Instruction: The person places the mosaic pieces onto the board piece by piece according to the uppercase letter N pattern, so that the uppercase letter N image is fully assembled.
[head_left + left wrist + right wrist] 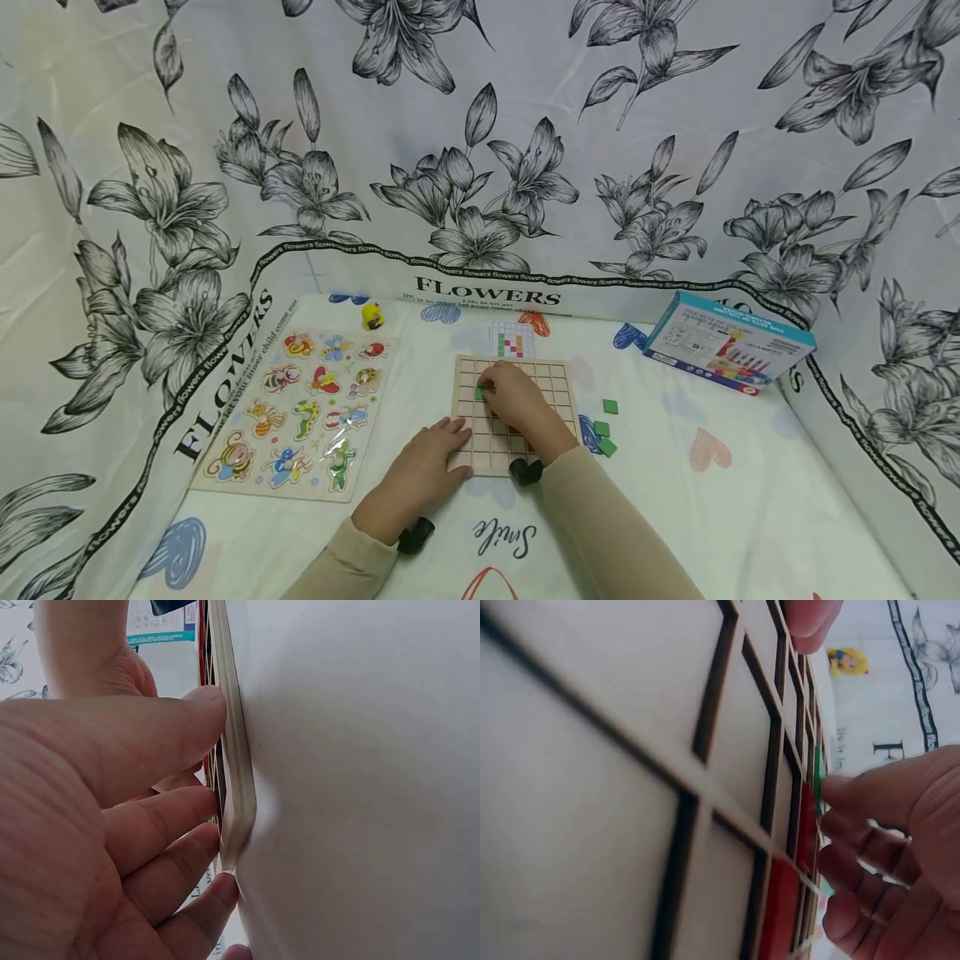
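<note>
A wooden grid board (480,460) lies in front of the person, divided into square cells by raised strips. My right hand (519,402) is over its upper left part, thumb and fingertips at a small green square tile (480,392). Up close in the right wrist view, the thumb touches that green tile (817,780), while red tiles (780,907) sit in nearby cells. The right hand and forearm partly cover the red tiles in the head view. My left hand (423,467) rests at the board's lower left edge, its fingers touching the board (238,772) without curling round it.
Loose green tiles (611,407) lie right of the board. Behind it is a pattern card (512,340) with coloured squares. An insect picture puzzle (318,442) lies left, near a small yellow toy (372,317). A blue-edged toy box (727,343) stands back right.
</note>
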Demonstrator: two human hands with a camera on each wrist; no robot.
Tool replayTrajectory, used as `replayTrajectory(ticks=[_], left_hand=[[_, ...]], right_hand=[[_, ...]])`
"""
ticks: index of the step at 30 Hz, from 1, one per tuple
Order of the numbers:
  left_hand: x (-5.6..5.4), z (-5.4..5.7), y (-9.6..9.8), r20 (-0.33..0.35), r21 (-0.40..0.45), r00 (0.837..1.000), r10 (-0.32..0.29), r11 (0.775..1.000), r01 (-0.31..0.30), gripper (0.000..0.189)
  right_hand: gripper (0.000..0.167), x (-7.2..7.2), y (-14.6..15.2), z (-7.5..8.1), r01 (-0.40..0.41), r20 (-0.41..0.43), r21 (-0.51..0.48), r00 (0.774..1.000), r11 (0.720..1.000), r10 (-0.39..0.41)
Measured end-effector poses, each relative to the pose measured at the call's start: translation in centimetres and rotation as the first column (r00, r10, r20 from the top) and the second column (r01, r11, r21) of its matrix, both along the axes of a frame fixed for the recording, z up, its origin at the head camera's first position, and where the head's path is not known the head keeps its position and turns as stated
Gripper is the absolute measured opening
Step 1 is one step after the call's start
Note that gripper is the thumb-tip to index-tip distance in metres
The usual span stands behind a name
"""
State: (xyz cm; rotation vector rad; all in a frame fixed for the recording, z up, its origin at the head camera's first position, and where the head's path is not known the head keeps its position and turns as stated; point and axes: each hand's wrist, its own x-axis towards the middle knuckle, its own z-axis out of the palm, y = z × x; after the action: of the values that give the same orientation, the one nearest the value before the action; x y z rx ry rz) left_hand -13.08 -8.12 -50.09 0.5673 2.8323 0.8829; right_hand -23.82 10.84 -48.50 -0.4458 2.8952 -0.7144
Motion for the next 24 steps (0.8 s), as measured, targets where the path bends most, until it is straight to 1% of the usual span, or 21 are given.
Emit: replayTrajectory(ticks=[2,4,7,9,11,13,15,17,18,19,21,24], left_hand=[[0.0,0.0,0.0,0.001,0.003,1.000,-0.001,1.000,0.001,0.060],[0.1,-0.1,0.0,0.001,0.003,1.000,-0.004,1.000,0.004,0.060],[0.0,-0.1,0.0,0.003,-0.004,1.000,-0.002,1.000,0.002,0.060],[0.0,0.0,0.0,0.009,-0.012,1.000,0.009,1.000,-0.009,0.060],[0.0,0.2,0.1,0.013,-0.021,1.000,0.018,1.000,-0.018,0.060],[-0.1,0.3,0.2,0.022,-0.027,0.999,0.026,0.999,-0.026,0.060],[-0.1,0.5,0.3,0.033,-0.031,0.999,0.031,0.999,-0.030,0.061],[-0.1,0.5,0.3,0.043,-0.033,0.998,0.040,0.999,-0.038,0.061],[-0.1,0.5,0.4,0.046,-0.033,0.998,0.044,0.999,-0.042,0.061],[-0.1,0.5,0.4,0.049,-0.031,0.998,0.048,0.998,-0.046,0.061],[-0.1,0.3,0.4,0.049,-0.030,0.997,0.053,0.998,-0.052,0.061],[-0.1,0.0,0.7,0.047,-0.026,0.998,0.047,0.999,-0.046,0.061]], right_hand=[[0.021,0.3,0.6,0.4,0.022,0.001,-0.050,1.000,0.999,-0.022],[0.023,0.8,1.7,1.0,0.062,-0.009,-0.123,0.998,0.990,-0.064],[0.026,1.7,4.5,2.0,0.141,-0.025,-0.244,0.988,0.960,-0.151],[0.026,2.2,7.0,2.3,0.197,-0.036,-0.286,0.976,0.938,-0.216],[0.027,2.7,10.0,2.2,0.265,-0.029,-0.290,0.958,0.920,-0.285],[0.030,3.2,13.0,1.8,0.342,0.006,-0.269,0.935,0.900,-0.354],[0.034,3.6,15.7,1.2,0.411,0.061,-0.219,0.911,0.885,-0.408],[0.040,3.9,17.9,0.5,0.455,0.129,-0.168,0.889,0.874,-0.439],[0.043,4.1,18.8,0.2,0.463,0.159,-0.149,0.883,0.874,-0.441],[0.045,4.2,19.5,-0.1,0.465,0.184,-0.135,0.879,0.875,-0.439],[0.048,4.4,20.4,-0.7,0.457,0.214,-0.124,0.879,0.881,-0.426],[0.047,4.7,20.8,-1.4,0.444,0.217,-0.136,0.886,0.886,-0.411]])
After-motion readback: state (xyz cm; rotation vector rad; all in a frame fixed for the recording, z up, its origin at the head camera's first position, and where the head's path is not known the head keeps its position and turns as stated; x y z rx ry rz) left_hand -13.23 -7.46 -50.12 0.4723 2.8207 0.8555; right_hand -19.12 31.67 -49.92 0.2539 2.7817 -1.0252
